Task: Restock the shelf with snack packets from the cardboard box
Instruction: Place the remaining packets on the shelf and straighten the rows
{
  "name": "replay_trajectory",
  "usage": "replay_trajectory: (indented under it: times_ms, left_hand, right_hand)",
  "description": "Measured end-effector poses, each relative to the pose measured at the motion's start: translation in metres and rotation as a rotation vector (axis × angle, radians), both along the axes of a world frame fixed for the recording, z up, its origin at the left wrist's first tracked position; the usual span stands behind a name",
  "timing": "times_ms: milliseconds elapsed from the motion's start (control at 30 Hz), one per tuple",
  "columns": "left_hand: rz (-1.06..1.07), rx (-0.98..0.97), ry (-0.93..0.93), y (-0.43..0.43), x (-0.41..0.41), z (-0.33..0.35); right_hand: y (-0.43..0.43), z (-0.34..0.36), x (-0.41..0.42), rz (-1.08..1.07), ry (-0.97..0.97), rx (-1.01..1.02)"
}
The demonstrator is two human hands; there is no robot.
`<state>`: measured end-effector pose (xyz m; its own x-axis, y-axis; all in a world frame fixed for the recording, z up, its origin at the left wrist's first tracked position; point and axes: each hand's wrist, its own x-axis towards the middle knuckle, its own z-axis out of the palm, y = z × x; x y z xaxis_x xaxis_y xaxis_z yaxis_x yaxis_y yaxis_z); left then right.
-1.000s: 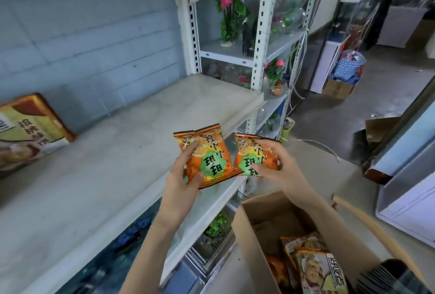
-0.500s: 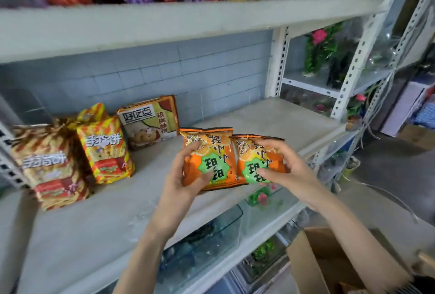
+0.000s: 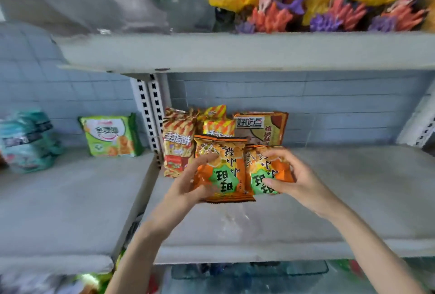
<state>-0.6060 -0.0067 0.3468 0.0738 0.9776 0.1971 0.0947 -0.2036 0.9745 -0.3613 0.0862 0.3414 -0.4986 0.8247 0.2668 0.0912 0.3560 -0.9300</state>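
**Packets arriving at the shelf**

Packets are now hanging over the middle shelf (image 3: 341,204) rather than above the cardboard box, which is no longer showing since the view has swung left. The left hand (image 3: 188,187) is gripping the left orange packet (image 3: 223,164) by its left edge, thumb across the front and fingers curled behind. The right hand (image 3: 299,180) is pinching the right orange packet (image 3: 261,166) the same way from the right. The two packets are touching edge to edge, upside down (their printed characters are reading inverted), just in front of the striped packets (image 3: 179,143) and the brown packet (image 3: 261,126) standing against the far wall. Whether their lower edges are resting on the board yet I cannot tell. Further left, past the slotted upright (image 3: 150,114), a green packet (image 3: 110,136) is leaning on the neighbouring shelf.

For the task, the carry is looking nearly over — setting down is likely coming next, perhaps in the bare space to the right, with the pair turned right way up.
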Motion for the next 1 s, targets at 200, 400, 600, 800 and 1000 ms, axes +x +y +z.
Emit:
replay_trajectory:
  times_ms: [200,400,600,800,1000]
  left_hand:
    - [0.248,0.083,-0.05,-0.002,-0.031,-0.003]
    - [0.309,0.034,-0.005,-0.016,-0.077,-0.011]
    - [0.368,0.03,-0.025,-0.022,-0.141,-0.005]
    - [0.466,0.072,-0.044,-0.045,-0.219,-0.004]
    - [0.532,0.076,0.062,-0.08,-0.302,-0.002]
  right_hand:
    - [0.027,0.012,-0.055,0.139,-0.06,0.105]
    - [0.032,0.011,-0.111,0.24,-0.091,0.144]
    - [0.024,0.016,-0.18,0.217,-0.105,0.225]
    - [0.006,0.015,-0.262,0.184,-0.056,0.2]
    - [-0.01,0.01,-0.332,0.181,-0.034,0.192]
